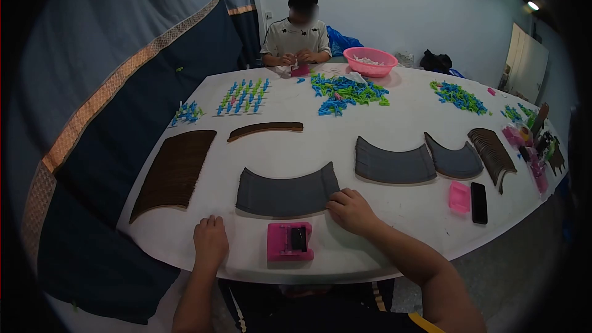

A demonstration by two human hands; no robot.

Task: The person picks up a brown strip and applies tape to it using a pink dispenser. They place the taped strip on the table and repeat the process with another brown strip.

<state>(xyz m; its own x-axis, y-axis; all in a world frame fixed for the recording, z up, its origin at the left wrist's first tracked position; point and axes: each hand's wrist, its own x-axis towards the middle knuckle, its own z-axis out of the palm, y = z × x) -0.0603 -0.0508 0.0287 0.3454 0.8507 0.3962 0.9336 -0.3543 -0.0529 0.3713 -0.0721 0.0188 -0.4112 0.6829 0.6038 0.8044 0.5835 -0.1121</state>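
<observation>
My left hand (211,240) rests on the white table near its front edge, fingers loosely bent, with nothing seen in it. To its right is a pink holder (290,242) with a small black block set in it. My right hand (353,211) has its fingers closed at the right end of a curved grey stack of thin strips (287,192). Whether it grips one strip or several is hidden. Farther right lie two more curved grey stacks, a wide one (394,163) and a narrower one (456,159).
Brown curved stacks lie left (176,169), behind (266,128) and right (493,153). Blue and green clip piles (348,92) cover the far side. A pink box (459,197) and black phone-like slab (479,203) sit right. Opposite, a person (297,40) handles something near a pink basin (370,71).
</observation>
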